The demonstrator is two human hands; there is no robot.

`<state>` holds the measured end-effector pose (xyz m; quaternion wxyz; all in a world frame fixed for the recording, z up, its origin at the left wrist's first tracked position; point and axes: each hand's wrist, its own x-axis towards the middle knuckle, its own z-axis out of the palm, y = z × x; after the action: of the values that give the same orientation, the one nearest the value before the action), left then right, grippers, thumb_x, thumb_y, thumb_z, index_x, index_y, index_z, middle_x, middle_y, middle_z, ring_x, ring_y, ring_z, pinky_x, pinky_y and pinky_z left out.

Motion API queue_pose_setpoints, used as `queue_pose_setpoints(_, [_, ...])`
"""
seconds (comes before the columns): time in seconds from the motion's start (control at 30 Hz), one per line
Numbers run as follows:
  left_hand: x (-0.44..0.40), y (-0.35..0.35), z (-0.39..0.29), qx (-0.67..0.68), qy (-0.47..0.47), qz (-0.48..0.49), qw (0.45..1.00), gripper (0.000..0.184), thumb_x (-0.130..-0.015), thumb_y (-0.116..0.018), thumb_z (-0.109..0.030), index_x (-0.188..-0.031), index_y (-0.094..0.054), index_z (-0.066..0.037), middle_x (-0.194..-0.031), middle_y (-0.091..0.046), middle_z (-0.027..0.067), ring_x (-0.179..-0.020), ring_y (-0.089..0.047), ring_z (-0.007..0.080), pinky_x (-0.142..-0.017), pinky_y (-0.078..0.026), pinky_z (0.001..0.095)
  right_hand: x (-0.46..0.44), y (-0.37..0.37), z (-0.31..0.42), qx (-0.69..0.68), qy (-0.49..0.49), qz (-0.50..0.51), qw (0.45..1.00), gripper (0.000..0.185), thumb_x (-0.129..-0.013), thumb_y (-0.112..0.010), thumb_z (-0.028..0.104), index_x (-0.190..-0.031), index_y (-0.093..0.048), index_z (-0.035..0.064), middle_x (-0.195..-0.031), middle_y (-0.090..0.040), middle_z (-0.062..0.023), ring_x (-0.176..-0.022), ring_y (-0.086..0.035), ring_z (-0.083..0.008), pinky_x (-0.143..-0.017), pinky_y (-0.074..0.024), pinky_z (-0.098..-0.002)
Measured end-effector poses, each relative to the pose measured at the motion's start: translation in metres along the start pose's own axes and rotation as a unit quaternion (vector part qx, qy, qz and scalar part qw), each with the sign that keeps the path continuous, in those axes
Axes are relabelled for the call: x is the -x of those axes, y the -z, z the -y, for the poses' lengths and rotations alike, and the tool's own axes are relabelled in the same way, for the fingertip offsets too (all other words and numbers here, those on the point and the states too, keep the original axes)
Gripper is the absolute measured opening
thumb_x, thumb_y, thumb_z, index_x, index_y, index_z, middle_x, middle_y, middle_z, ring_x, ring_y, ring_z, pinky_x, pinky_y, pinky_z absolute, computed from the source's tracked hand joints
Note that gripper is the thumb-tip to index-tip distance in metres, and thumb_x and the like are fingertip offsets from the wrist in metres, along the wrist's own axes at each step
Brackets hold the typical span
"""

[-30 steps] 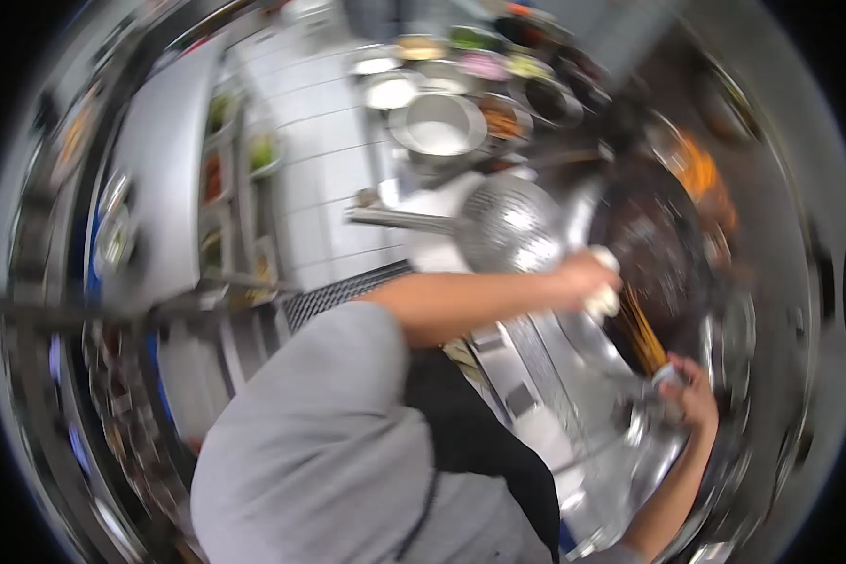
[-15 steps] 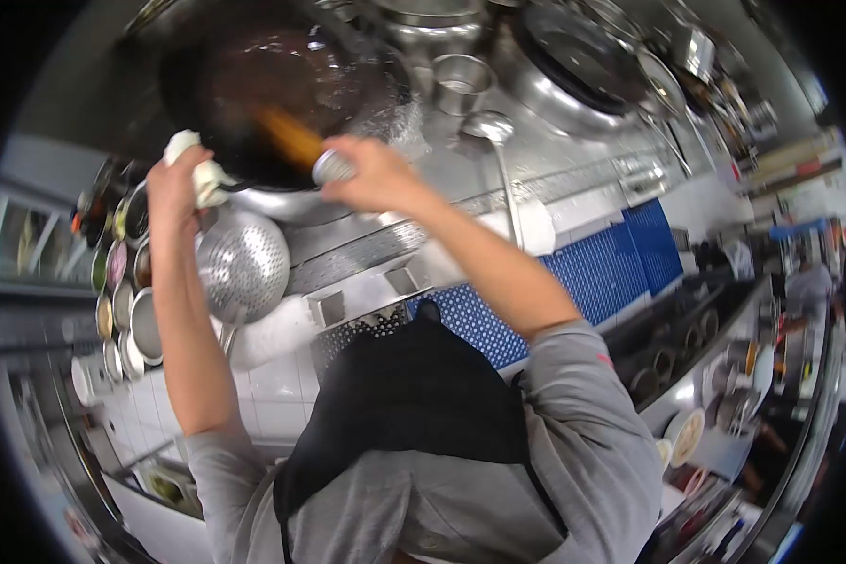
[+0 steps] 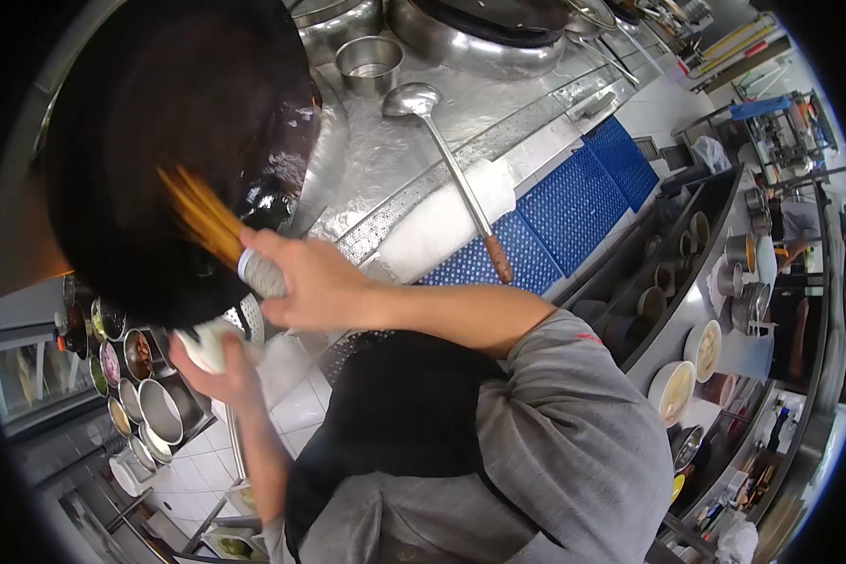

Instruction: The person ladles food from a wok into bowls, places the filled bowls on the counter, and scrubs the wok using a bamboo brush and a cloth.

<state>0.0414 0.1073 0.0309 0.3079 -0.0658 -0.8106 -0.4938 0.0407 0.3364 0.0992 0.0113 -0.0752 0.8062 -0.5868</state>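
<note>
A large dark wok (image 3: pixel 188 103) is tilted up at the upper left, its inside wet and shiny at the right side. My left hand (image 3: pixel 218 371) grips its near rim through a folded white cloth (image 3: pixel 207 346). In my right hand (image 3: pixel 315 282) is a bamboo brush (image 3: pixel 202 214) with a pale wrapped handle, its bristles against or just over the inside of the wok. A perforated strainer (image 3: pixel 250 315) is mostly hidden behind the wok and my hands.
A ladle (image 3: pixel 451 160) with a wooden handle end lies across the steel counter (image 3: pixel 367 169) and a white cloth (image 3: pixel 451 221). Beyond it are a small metal pot (image 3: pixel 369 66) and another wok (image 3: pixel 489 33). Bowls of ingredients (image 3: pixel 137 354) stand at the lower left.
The wok has been raised and tilted since half a second ago, when it lay flatter. Both hands moved lower in view with the cloth and brush, and the view has turned.
</note>
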Motion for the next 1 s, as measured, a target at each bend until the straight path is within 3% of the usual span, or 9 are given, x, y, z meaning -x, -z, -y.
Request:
queue_pose_setpoints(0.3, [0.057,-0.007,0.054,0.148,0.260,-0.095,0.949,0.042,-0.082,-0.064,-0.009,-0.118,-0.047,0.001,-0.104,-0.061,0.0143,-0.090,-0.064,0.0237,-0.076,-0.057,0.0387,0.014,0.005,0.009,-0.014,0.062,0.059,0.996,0.080,-0.073,-0.073,0.015,-0.147,-0.044,0.0077,-0.078,-0.068,-0.0211,-0.078,-0.069,-0.0355,-0.073,-0.0522,-0.0412])
queue_pose_setpoints(0.33, [0.039,0.000,0.062,0.161,0.297,-0.065,0.939,0.034,-0.084,-0.062,-0.012,-0.113,-0.051,0.001,-0.099,-0.063,0.0139,-0.085,-0.065,0.0237,-0.072,-0.058,0.0375,0.017,0.012,0.014,0.006,0.071,0.032,0.997,0.077,-0.076,-0.072,0.016,-0.147,-0.044,0.0117,-0.101,-0.068,-0.0214,-0.093,-0.067,-0.0370,-0.081,-0.0525,-0.0427])
queue_pose_setpoints(0.5, [-0.044,-0.002,0.047,0.271,0.452,-0.024,0.849,0.016,-0.087,-0.061,-0.022,-0.090,-0.060,-0.007,-0.077,-0.065,0.0056,-0.060,-0.062,0.0176,-0.046,-0.045,0.0266,0.053,0.046,-0.015,0.100,0.175,-0.202,0.958,0.072,-0.081,-0.069,0.014,-0.145,-0.035,0.0139,-0.123,-0.060,-0.0199,-0.106,-0.062,-0.0420,-0.091,-0.0522,-0.0446])
queue_pose_setpoints(0.57, [-0.055,-0.021,0.056,0.262,0.465,-0.017,0.846,0.017,-0.085,-0.065,-0.026,-0.093,-0.062,-0.010,-0.076,-0.064,0.0033,-0.060,-0.062,0.0162,-0.043,-0.039,0.0253,0.082,0.042,-0.085,0.142,0.094,-0.227,0.959,0.074,-0.081,-0.070,0.014,-0.146,-0.034,0.0144,-0.121,-0.061,-0.0229,-0.107,-0.062,-0.0443,-0.091,-0.0517,-0.0463])
queue_pose_setpoints(0.63, [-0.063,-0.046,0.049,0.269,0.467,-0.054,0.840,0.019,-0.084,-0.067,-0.025,-0.094,-0.061,-0.011,-0.079,-0.065,0.0034,-0.062,-0.064,0.0169,-0.043,-0.040,0.0248,0.115,0.040,-0.161,0.221,-0.228,-0.072,0.945,0.074,-0.081,-0.069,0.016,-0.146,-0.033,0.0142,-0.120,-0.061,-0.0268,-0.107,-0.062,-0.0453,-0.092,-0.0508,-0.0476])
queue_pose_setpoints(0.7, [-0.069,-0.068,0.062,0.294,0.475,-0.029,0.829,0.017,-0.083,-0.068,-0.021,-0.095,-0.060,-0.012,-0.081,-0.065,0.0039,-0.064,-0.065,0.0176,-0.043,-0.043,0.0266,0.124,0.044,-0.149,0.212,-0.236,-0.117,0.941,0.074,-0.081,-0.069,0.013,-0.147,-0.034,0.0148,-0.117,-0.059,-0.0324,-0.097,-0.064,-0.0456,-0.089,-0.0511,-0.0504])
queue_pose_setpoints(0.83, [-0.067,-0.121,0.081,0.378,0.458,-0.036,0.804,0.011,-0.087,-0.064,-0.020,-0.092,-0.061,-0.011,-0.076,-0.064,0.0028,-0.062,-0.064,0.0167,-0.045,-0.048,0.0303,0.064,0.067,-0.075,0.207,0.029,-0.268,0.940,0.066,-0.083,-0.072,0.022,-0.143,-0.046,0.0130,-0.113,-0.067,-0.0235,-0.089,-0.068,-0.0399,-0.081,-0.0536,-0.0439])
queue_pose_setpoints(0.9, [-0.067,-0.133,0.085,0.360,0.480,-0.057,0.798,0.015,-0.083,-0.066,-0.019,-0.092,-0.059,-0.010,-0.076,-0.064,0.0046,-0.062,-0.064,0.0193,-0.045,-0.048,0.0333,0.018,0.076,-0.056,0.165,0.092,-0.230,0.955,0.060,-0.085,-0.072,0.026,-0.140,-0.051,0.0163,-0.107,-0.071,-0.0169,-0.088,-0.070,-0.0361,-0.078,-0.0543,-0.0395])
queue_pose_setpoints(1.0, [-0.069,-0.140,0.076,0.372,0.486,-0.046,0.789,0.016,-0.083,-0.063,-0.019,-0.093,-0.059,-0.008,-0.078,-0.064,0.0073,-0.060,-0.064,0.0204,-0.043,-0.046,0.0330,-0.051,0.092,-0.005,0.267,0.014,-0.019,0.964,0.058,-0.084,-0.073,0.031,-0.138,-0.054,0.0237,-0.100,-0.073,-0.0146,-0.089,-0.071,-0.0340,-0.080,-0.0555,-0.0405])
